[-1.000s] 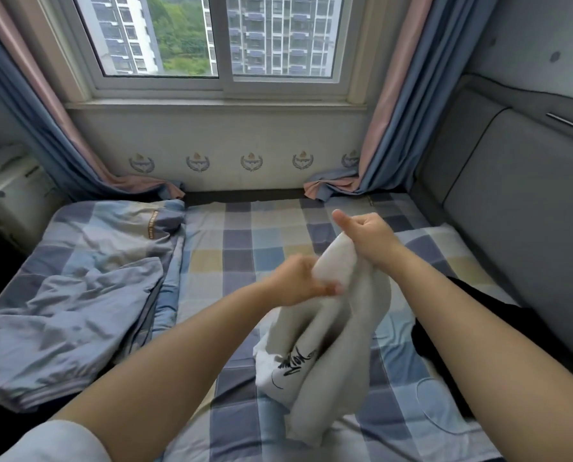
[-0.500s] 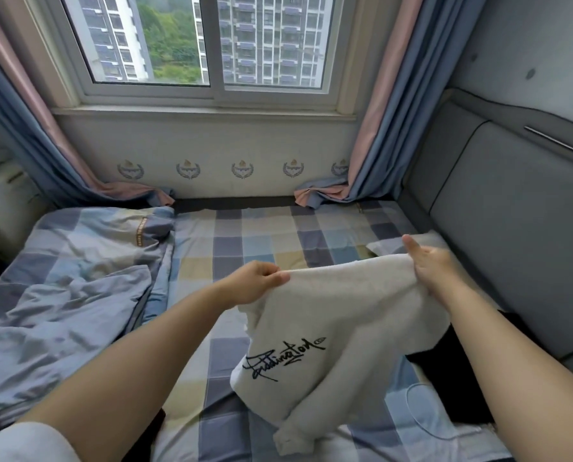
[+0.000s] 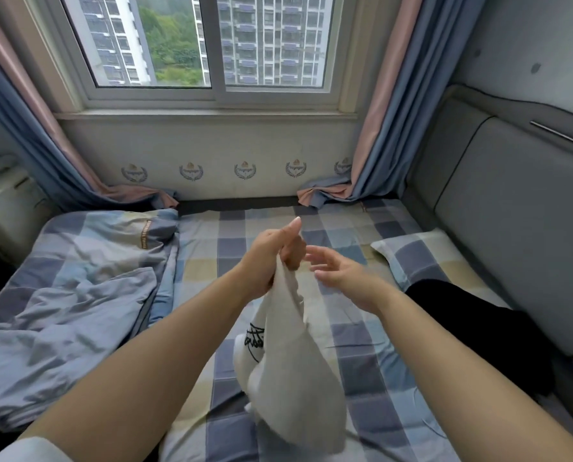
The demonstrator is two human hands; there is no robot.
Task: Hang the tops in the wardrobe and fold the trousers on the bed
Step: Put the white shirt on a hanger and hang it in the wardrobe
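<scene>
A white garment [image 3: 295,371] with black script lettering hangs bunched over the checked bed [image 3: 231,248]. My left hand [image 3: 275,255] grips its top edge in a fist, thumb up. My right hand [image 3: 341,275] is just to the right of the left one, fingers spread and holding nothing. A black garment [image 3: 471,325] lies on the bed under my right forearm, near the headboard.
A crumpled checked duvet [image 3: 71,295] covers the bed's left side. A checked pillow [image 3: 421,255] lies against the grey padded headboard [image 3: 518,221] on the right. The window [image 3: 211,45] and curtains [image 3: 378,145] are straight ahead. A white appliance [image 3: 1,201] stands far left.
Half a second ago both hands held the white garment spread wide. Now the right hand has let go and the left hand holds it gathered, hanging in one bunch.
</scene>
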